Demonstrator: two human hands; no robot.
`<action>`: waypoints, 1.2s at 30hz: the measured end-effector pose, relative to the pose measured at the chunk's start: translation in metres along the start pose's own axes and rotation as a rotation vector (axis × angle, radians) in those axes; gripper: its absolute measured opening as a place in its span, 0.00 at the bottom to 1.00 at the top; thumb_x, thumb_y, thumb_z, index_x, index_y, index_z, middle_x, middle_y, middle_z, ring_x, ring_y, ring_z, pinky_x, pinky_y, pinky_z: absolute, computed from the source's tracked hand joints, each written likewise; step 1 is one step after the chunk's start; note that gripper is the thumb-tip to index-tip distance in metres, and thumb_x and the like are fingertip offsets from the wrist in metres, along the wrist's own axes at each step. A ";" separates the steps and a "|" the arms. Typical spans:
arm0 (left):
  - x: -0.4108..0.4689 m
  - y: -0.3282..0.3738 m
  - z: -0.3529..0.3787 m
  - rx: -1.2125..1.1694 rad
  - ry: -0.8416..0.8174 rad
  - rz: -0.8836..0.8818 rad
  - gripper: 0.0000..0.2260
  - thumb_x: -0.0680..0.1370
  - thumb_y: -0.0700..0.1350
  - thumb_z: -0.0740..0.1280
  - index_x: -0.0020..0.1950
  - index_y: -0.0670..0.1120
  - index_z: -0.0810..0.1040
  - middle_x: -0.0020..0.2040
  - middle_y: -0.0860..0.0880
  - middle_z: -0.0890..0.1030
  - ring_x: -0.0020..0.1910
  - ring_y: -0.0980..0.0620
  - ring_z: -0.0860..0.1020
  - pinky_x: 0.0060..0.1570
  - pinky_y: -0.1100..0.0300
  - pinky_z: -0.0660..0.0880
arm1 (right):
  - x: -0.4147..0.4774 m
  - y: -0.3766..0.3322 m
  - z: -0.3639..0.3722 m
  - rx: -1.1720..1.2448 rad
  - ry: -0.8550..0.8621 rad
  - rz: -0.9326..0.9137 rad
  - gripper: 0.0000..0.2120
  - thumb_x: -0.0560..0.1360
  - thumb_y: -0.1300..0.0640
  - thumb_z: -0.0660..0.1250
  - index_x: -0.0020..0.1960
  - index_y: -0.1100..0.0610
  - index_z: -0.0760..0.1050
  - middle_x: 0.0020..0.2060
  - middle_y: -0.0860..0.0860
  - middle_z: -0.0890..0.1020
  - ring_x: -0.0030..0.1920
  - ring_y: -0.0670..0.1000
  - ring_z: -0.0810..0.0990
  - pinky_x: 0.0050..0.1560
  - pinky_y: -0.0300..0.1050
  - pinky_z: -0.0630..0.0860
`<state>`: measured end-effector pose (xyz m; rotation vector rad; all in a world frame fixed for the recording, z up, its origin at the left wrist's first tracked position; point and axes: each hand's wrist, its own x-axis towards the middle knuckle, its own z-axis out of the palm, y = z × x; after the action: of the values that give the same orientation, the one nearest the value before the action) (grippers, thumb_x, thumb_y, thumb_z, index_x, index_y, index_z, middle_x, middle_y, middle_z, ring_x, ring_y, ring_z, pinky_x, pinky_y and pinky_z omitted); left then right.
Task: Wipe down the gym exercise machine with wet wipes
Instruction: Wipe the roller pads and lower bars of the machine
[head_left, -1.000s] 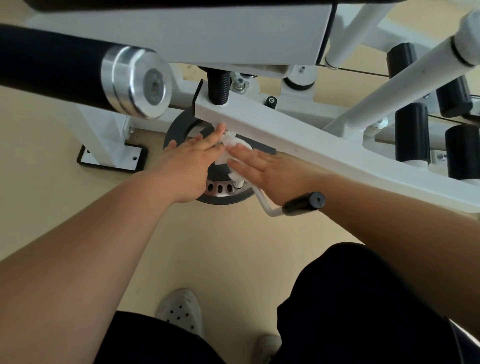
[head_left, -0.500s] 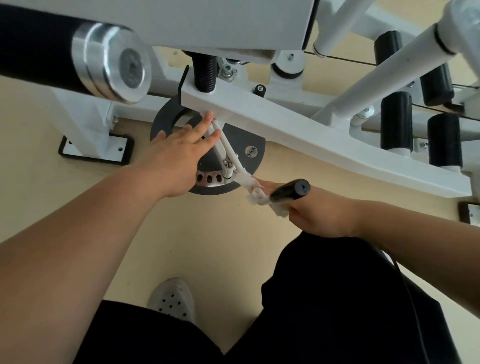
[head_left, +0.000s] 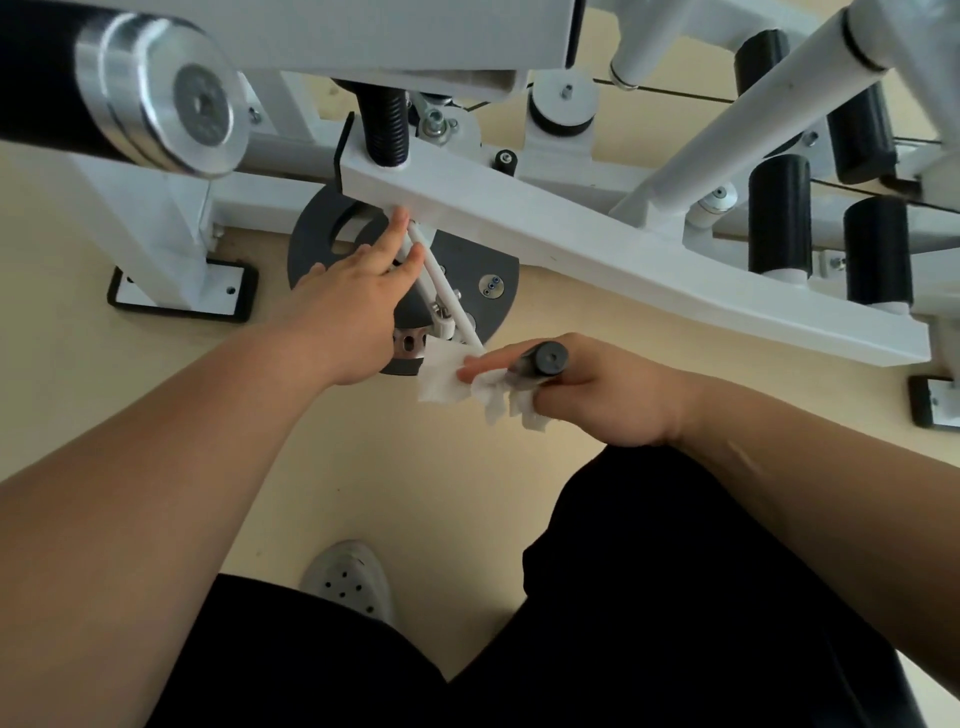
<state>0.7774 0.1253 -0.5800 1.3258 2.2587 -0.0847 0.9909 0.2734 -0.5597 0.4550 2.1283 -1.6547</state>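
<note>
Your right hand (head_left: 602, 400) curls around the wet wipe (head_left: 447, 382) at the lever's black grip (head_left: 543, 359), wiping it. Your left hand (head_left: 353, 312), fingers straight, presses the white lever rod (head_left: 441, 286) beneath the frame beam (head_left: 571, 234), probably steadying it.

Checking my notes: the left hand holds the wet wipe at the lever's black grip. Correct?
No: the right hand holds the wet wipe at the lever's black grip; the left hand holds nothing. The head view shows it.
</note>
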 end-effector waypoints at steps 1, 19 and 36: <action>-0.001 0.002 0.000 -0.002 0.005 -0.001 0.41 0.78 0.35 0.63 0.83 0.53 0.43 0.79 0.57 0.28 0.82 0.48 0.49 0.77 0.36 0.54 | -0.002 0.000 0.000 0.027 0.010 -0.020 0.30 0.70 0.66 0.56 0.69 0.53 0.78 0.53 0.48 0.84 0.46 0.44 0.78 0.48 0.37 0.74; 0.003 -0.024 -0.006 0.064 0.170 0.030 0.41 0.77 0.36 0.64 0.83 0.56 0.47 0.81 0.62 0.39 0.82 0.51 0.51 0.77 0.38 0.57 | 0.095 -0.012 -0.018 -1.119 -0.004 -0.243 0.41 0.79 0.67 0.57 0.83 0.58 0.36 0.81 0.56 0.32 0.80 0.54 0.32 0.77 0.43 0.35; 0.006 0.001 -0.015 0.042 0.532 -0.019 0.34 0.71 0.36 0.62 0.78 0.44 0.63 0.77 0.47 0.61 0.68 0.40 0.71 0.58 0.39 0.76 | 0.058 -0.002 -0.019 -0.910 0.366 -0.313 0.34 0.74 0.65 0.55 0.81 0.59 0.61 0.82 0.54 0.58 0.78 0.56 0.67 0.73 0.47 0.69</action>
<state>0.7702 0.1355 -0.5691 1.4820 2.7156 0.2437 0.9380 0.2923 -0.5831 0.1337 3.0347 -0.5758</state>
